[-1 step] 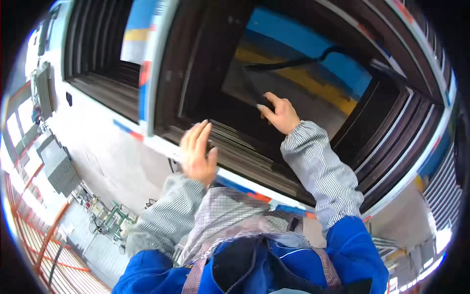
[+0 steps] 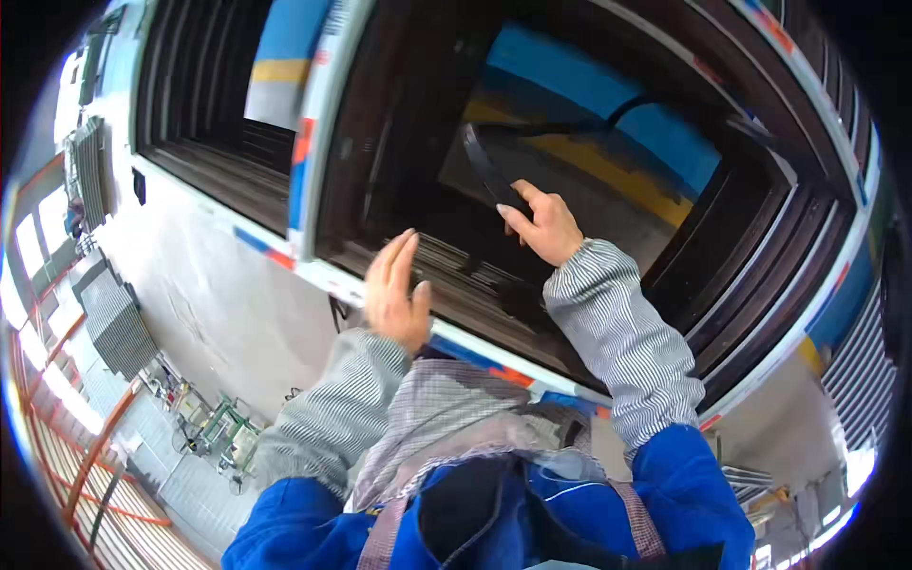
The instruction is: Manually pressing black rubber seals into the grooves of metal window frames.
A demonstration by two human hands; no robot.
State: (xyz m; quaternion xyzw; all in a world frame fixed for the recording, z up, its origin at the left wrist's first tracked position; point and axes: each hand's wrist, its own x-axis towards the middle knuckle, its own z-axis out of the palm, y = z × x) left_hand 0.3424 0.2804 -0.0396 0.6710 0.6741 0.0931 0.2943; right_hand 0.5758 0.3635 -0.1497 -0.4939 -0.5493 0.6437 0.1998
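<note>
A dark brown frame [image 2: 353, 214] with a large square opening lies in front of me, its outer edge wrapped in white film with blue and red patches. Over the opening, my right hand [image 2: 543, 223] is closed around a long black flexible strip [image 2: 491, 176]. From my fingers the strip runs away from me, bends, and trails off to the right across the opening. My left hand [image 2: 397, 296] hovers at or rests on the frame's near edge, fingers stretched out together and thumb apart. Whether its palm touches the frame cannot be seen.
A second frame opening [image 2: 223, 114] adjoins on the left. Blue, yellow and grey bands show through the main opening. At lower left stand green machinery [image 2: 220, 426], a grey ribbed stack [image 2: 119, 332] and orange rails [image 2: 90, 446]. More ribbed profiles [image 2: 860, 351] lie at the right.
The strip beyond my right hand has turned and shows a broader, curved face. My left hand sits slightly farther right in view, and the frame has shifted slightly right too.
</note>
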